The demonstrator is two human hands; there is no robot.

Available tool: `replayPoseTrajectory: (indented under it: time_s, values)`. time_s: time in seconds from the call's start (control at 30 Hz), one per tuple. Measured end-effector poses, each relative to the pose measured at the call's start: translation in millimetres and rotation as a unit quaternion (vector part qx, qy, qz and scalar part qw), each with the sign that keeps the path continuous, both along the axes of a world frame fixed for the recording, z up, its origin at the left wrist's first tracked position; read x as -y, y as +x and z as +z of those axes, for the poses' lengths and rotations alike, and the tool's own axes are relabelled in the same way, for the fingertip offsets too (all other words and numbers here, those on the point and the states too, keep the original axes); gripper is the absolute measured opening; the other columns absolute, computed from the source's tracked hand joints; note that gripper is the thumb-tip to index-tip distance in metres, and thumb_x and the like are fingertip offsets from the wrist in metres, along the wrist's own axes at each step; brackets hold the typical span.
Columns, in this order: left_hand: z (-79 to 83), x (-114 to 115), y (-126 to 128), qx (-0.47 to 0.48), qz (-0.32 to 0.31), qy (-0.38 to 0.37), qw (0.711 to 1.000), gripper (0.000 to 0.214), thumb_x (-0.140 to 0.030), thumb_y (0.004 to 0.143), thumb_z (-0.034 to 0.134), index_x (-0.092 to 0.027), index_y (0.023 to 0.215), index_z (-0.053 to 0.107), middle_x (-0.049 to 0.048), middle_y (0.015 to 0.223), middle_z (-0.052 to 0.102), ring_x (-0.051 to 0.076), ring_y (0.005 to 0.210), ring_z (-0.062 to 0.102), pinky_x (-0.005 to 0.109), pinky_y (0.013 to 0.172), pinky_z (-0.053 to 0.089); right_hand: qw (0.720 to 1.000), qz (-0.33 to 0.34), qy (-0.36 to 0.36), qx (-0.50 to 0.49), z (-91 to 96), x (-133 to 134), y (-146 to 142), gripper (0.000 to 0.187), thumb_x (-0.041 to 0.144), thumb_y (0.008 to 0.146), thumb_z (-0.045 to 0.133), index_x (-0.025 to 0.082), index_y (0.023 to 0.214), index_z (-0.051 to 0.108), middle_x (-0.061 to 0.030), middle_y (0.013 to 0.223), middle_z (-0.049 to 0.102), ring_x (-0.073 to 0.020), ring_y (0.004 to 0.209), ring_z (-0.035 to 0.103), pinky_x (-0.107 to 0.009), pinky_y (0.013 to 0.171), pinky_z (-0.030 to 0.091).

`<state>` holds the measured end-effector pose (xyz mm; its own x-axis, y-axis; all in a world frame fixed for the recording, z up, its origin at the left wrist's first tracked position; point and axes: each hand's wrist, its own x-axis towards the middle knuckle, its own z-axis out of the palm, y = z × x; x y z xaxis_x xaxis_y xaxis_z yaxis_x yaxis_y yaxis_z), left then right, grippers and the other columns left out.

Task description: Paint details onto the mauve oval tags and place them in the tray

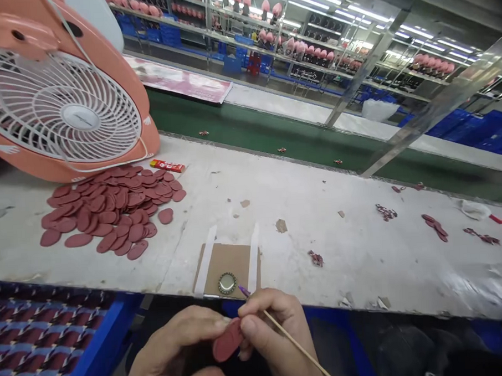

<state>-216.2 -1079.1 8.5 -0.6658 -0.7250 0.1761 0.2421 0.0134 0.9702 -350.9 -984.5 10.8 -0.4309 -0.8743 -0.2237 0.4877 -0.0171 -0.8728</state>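
Flat oval maroon patch

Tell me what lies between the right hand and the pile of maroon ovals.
Between the right hand and the pile of maroon ovals, the head view shows a cardboard square with a metal bottle cap at its near edge.

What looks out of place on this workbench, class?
Loose red scraps lie strewn across the right of the bench, unlike the gathered ovals on the left. A bottle cap also looks odd, sitting alone on the cardboard between two white strips.
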Motion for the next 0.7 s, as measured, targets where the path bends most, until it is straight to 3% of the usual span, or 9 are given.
replayPoseTrajectory:
  time_s: [0.13, 0.2, 0.27, 0.37, 0.47, 0.6, 0.7]
  values:
    - [-9.3, -1.8, 3.1, -0.012, 0.020, -0.028, 0.999, 0.034, -0.016, 0.077, 0.079, -0.036, 0.105, 0.077, 0.0000, 0.079, 0.071, 0.015, 0.067, 0.067, 0.021, 0.059, 0.057, 0.999, 0.022, -0.028, 0.039, -5.0, -1.2, 12.2, 0.024, 0.037, 0.082, 0.081, 0.018, 0.094, 0.071, -0.0015, 0.072, 0.070, -0.0088, 0.059, 0.064, -0.017, 0.057, 0.053]
    - [-12.2, -2.5, 7.3, 0.006, 0.044, -0.004, 0.999, 0.028, -0.022, 0.074, 0.082, -0.033, 0.099, 0.079, 0.0012, 0.081, 0.071, 0.017, 0.071, 0.067, 0.022, 0.063, 0.057, 0.998, 0.027, -0.058, -0.022, -7.8, -0.5, 10.2, 0.028, 0.035, 0.085, 0.078, 0.022, 0.108, 0.070, -0.0027, 0.083, 0.071, -0.0107, 0.065, 0.067, -0.019, 0.060, 0.055]
    - [-15.0, -2.4, 13.5, 0.024, 0.084, 0.076, 0.993, 0.024, -0.031, 0.072, 0.083, -0.031, 0.096, 0.079, 0.0030, 0.089, 0.074, 0.018, 0.075, 0.069, 0.023, 0.068, 0.059, 0.987, 0.016, -0.074, -0.144, -10.3, -0.2, 1.6, 0.029, 0.032, 0.095, 0.066, 0.027, 0.124, 0.064, -0.0021, 0.090, 0.071, -0.0110, 0.068, 0.067, -0.020, 0.061, 0.057]
    - [-19.7, -1.1, 22.7, 0.035, 0.116, 0.251, 0.960, 0.022, -0.035, 0.074, 0.082, -0.031, 0.094, 0.079, 0.0039, 0.090, 0.076, 0.016, 0.069, 0.069, 0.023, 0.065, 0.059, 0.918, -0.006, -0.087, -0.388, -14.8, 0.9, -17.4, 0.030, 0.025, 0.106, 0.043, 0.027, 0.130, 0.060, -0.0003, 0.081, 0.067, -0.0105, 0.065, 0.063, -0.022, 0.059, 0.055]
    - [-23.2, 0.5, 25.7, 0.005, 0.082, 0.353, 0.932, 0.026, -0.039, 0.073, 0.082, -0.029, 0.097, 0.079, 0.0025, 0.081, 0.074, 0.014, 0.063, 0.065, 0.020, 0.059, 0.057, 0.854, -0.014, -0.099, -0.511, -21.6, 5.7, -30.3, 0.027, 0.023, 0.103, 0.047, 0.024, 0.123, 0.065, -0.0035, 0.089, 0.068, -0.0148, 0.077, 0.063, -0.027, 0.066, 0.053]
    - [-25.3, 0.8, 19.8, -0.030, 0.036, 0.406, 0.912, 0.034, -0.046, 0.077, 0.078, -0.027, 0.105, 0.077, 0.0007, 0.082, 0.072, 0.012, 0.069, 0.065, 0.019, 0.064, 0.058, 0.821, 0.000, -0.086, -0.565, -29.1, 17.1, -32.0, 0.022, 0.014, 0.097, 0.053, 0.022, 0.113, 0.067, -0.0040, 0.094, 0.069, -0.0181, 0.083, 0.061, -0.032, 0.072, 0.048]
    - [-26.6, -0.4, 15.8, -0.034, 0.026, 0.431, 0.901, 0.030, -0.042, 0.078, 0.078, -0.028, 0.105, 0.077, 0.0021, 0.092, 0.076, 0.015, 0.081, 0.069, 0.019, 0.068, 0.059, 0.813, 0.002, -0.081, -0.576, -27.8, 20.6, -29.7, 0.020, 0.012, 0.096, 0.053, 0.021, 0.107, 0.067, -0.0031, 0.090, 0.069, -0.0178, 0.079, 0.060, -0.032, 0.071, 0.046]
